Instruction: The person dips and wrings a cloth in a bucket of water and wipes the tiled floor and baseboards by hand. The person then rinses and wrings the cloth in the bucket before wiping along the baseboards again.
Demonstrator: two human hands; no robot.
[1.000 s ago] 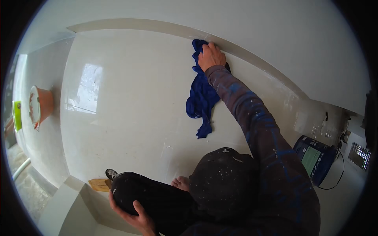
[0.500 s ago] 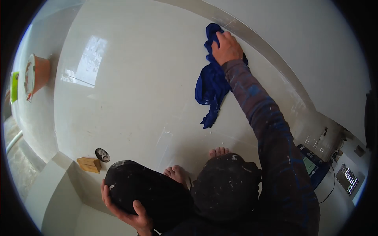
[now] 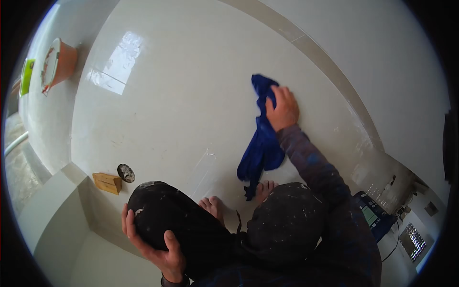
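Observation:
A crumpled dark blue cloth (image 3: 262, 146) lies on the shiny pale floor (image 3: 191, 95), its narrow tail reaching my right foot. My right hand (image 3: 283, 109) rests on the upper part of the cloth with the fingers curled over it, pressing it to the floor. My left hand (image 3: 165, 258) lies on my left knee (image 3: 174, 210), thumb and fingers spread around the dark trouser leg and holding nothing else. Both knees are bent, and the trousers carry white specks.
An orange bucket (image 3: 66, 62) stands at the far left. A wooden block (image 3: 107, 183) sits beside a round floor opening (image 3: 126, 173), near a low wall corner. To the right are a dark blue device (image 3: 375, 217) with a cable and a metal grate (image 3: 412, 242). A skirting strip (image 3: 330, 69) edges the wall.
My right hand has drawn the blue cloth back toward my feet, away from the skirting strip. My left hand stays on the knee. The view has shifted slightly.

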